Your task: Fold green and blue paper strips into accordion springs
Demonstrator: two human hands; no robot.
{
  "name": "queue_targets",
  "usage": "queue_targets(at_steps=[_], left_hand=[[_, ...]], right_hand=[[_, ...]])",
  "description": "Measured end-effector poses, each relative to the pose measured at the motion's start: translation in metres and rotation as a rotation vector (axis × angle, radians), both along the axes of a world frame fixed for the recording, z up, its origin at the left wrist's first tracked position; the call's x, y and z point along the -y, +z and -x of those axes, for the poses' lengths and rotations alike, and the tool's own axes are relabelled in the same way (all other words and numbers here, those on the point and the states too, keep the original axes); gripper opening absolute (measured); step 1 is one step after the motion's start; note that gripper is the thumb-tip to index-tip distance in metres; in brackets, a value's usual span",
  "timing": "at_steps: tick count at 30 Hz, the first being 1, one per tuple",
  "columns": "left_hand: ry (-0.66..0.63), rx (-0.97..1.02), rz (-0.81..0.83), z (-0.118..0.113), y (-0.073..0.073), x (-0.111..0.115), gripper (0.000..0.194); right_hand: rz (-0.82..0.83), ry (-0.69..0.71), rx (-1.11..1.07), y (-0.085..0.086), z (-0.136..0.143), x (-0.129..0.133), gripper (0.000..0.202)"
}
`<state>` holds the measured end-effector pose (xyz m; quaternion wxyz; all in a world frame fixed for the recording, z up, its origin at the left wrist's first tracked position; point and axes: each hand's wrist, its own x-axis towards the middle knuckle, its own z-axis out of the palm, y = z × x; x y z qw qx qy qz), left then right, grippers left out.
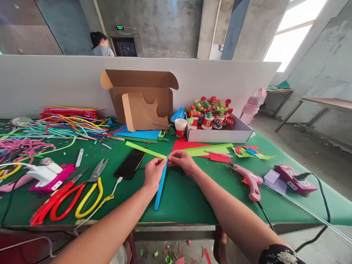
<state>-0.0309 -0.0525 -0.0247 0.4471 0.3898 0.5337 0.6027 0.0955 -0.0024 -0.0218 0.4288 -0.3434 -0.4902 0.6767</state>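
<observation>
Two narrow paper strips meet at a corner between your fingertips, just above the middle of the green surface [192,203]: a light green strip [143,149] runs off to the left past the top of a black phone [130,164], and a blue strip [161,187] slants down toward your near edge. Your left hand [154,171] is closed, thumb and forefinger pinching the strips where they join. Your right hand [182,161] has its thumb and forefinger brought together at the same corner, with hold of the blue strip's top end; how much of the green it also grips you cannot tell, since the fingers cover it. Behind your right hand lie red paper [189,145] and a long light green sheet [213,149]. To the left of your left forearm rest yellow-handled scissors [98,170] beside a red-handled cutter [45,206], near a magenta power block [55,181] with white plugs in it. To the right of your right forearm sit a pink glue gun [249,178] and a second power block [295,180]. Farther back stand an open cardboard box [141,80], stacked paper cups [180,127] and a white box [220,137] filled with colourful figures [207,119]. Beyond the white partition [55,79] you see another person [101,52].
</observation>
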Motion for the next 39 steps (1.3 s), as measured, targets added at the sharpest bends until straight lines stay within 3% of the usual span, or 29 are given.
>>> queue_targets(at_steps=[6, 13, 24, 28, 32, 35, 39], left_hand=[[-0.013, -0.045, -0.042, -0.003, 0.000, -0.001, 0.032], [-0.041, 0.034, -0.019, 0.000, -0.002, -0.003, 0.031], [-0.114, 0.099, 0.040, 0.006, -0.005, -0.010, 0.038], [-0.098, 0.057, 0.045, 0.005, -0.003, -0.012, 0.039], [-0.098, 0.101, 0.060, 0.000, 0.009, -0.005, 0.040], [-0.157, 0.131, -0.001, -0.008, 0.023, 0.010, 0.039], [-0.258, 0.061, -0.059, -0.019, 0.036, 0.040, 0.037]], right_hand=[[0.014, -0.113, -0.035, 0.000, -0.001, 0.015, 0.040], [-0.004, -0.150, -0.013, 0.003, 0.000, 0.017, 0.038], [0.024, -0.134, -0.058, -0.006, 0.001, 0.008, 0.035], [0.016, -0.077, 0.016, 0.004, -0.007, 0.008, 0.026], [0.036, -0.042, 0.069, 0.019, -0.018, 0.030, 0.025], [0.000, -0.143, 0.054, 0.023, -0.023, 0.056, 0.033], [-0.062, -0.298, -0.013, 0.024, -0.030, 0.087, 0.025]])
